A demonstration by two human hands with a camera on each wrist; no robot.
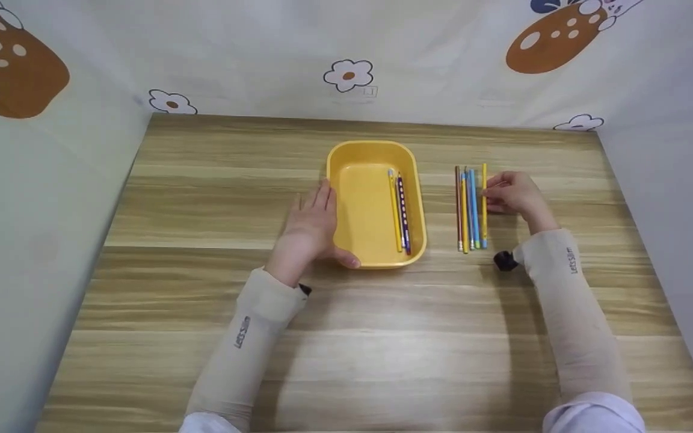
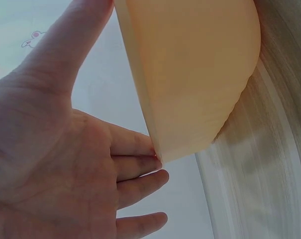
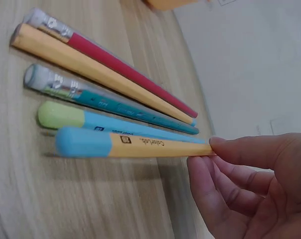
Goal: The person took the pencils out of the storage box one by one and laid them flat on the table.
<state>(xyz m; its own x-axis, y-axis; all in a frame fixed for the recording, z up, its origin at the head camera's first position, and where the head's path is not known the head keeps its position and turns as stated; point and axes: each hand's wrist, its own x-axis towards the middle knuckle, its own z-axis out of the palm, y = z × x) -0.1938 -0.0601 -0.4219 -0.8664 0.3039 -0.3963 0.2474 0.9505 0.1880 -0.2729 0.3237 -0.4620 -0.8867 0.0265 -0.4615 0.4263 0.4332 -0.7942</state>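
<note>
My right hand [image 1: 518, 195] pinches a yellow pencil [image 1: 485, 210] with a blue end between thumb and fingers. In the right wrist view that pencil [image 3: 140, 143] is gripped near its far end, its blue end toward the camera. Just left of it lie several loose pencils, among them a red one [image 3: 130, 69] and a teal one [image 3: 120, 107]. My left hand [image 1: 309, 231] rests against the left side of a yellow tray [image 1: 421, 222], fingers straight at its rim and thumb at its near corner. Inside the tray lie a yellow pencil [image 1: 395, 216] and a dark dotted pencil [image 1: 403, 210].
A wood-grain table [image 1: 382, 361] lies beneath everything. Pale curtain-like walls with flower and mushroom-like prints [image 1: 348, 76] enclose its back and sides. A small black device [image 1: 506, 261] sits at my right wrist.
</note>
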